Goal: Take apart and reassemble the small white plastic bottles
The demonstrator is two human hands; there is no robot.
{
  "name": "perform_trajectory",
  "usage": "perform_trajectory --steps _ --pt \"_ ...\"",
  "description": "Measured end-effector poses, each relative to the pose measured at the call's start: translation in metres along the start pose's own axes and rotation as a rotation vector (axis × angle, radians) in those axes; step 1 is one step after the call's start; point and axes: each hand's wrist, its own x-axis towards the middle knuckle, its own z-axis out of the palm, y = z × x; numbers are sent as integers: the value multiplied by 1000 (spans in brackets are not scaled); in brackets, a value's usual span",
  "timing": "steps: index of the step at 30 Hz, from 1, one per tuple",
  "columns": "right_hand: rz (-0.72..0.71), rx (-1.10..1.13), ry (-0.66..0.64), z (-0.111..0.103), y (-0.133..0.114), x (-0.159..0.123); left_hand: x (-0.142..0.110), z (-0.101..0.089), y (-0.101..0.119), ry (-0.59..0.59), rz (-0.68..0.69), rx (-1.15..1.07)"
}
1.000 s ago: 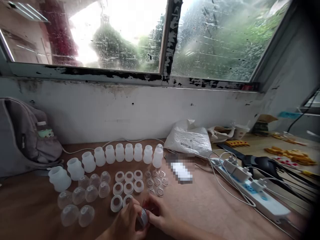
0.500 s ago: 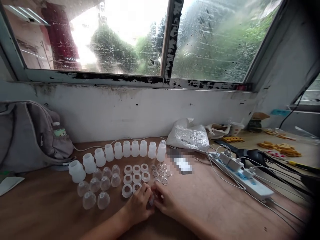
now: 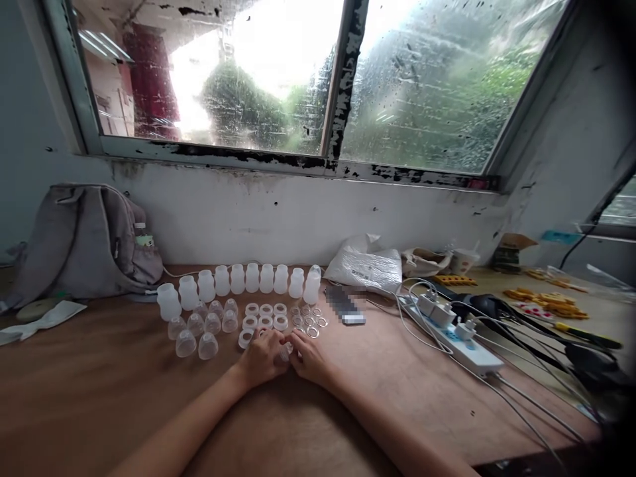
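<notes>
My left hand (image 3: 262,358) and my right hand (image 3: 310,360) meet at the front of the rows of parts, fingers closed around a small clear, soft-looking piece (image 3: 285,353). Fingers hide most of it, so its exact kind cannot be told. White collar rings (image 3: 265,309) lie in rows just beyond my left hand, which covers some of them. Thin clear rings (image 3: 312,332) are grouped beyond my right hand. Dome-shaped clear caps (image 3: 207,346) stand to the left. Behind them, frosted baby bottles (image 3: 237,279) form a curved row; the rightmost bottle (image 3: 313,285) wears a clear cap.
A phone (image 3: 354,319) and a silvery plastic bag (image 3: 365,268) lie right of the bottles. Farther right is a power strip (image 3: 470,350) with chargers and trailing cables. A grey backpack (image 3: 84,245) stands at the left, near a folded white paper (image 3: 47,321).
The camera view has shifted, so the table and parts appear higher and smaller, and more forearm shows. Both hands stay together around the clear piece.
</notes>
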Motion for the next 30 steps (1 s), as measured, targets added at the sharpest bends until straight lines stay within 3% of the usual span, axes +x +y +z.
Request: perform_trajectory --steps 5,12,20,26,30 --pt "-78 -51 9 0 2 1 -4 2 0 37 -53 77" --pt "-61 -59 43 1 11 0 -2 -3 3 -17 -68 70" --pt "62 -90 158 -40 30 1 -4 -6 0 -62 -164 80" --pt "328 -174 19 -71 65 0 -4 -4 -2 -66 -180 130" --pt "473 -101 -197 -74 81 -7 -7 -11 -5 -81 -204 166"
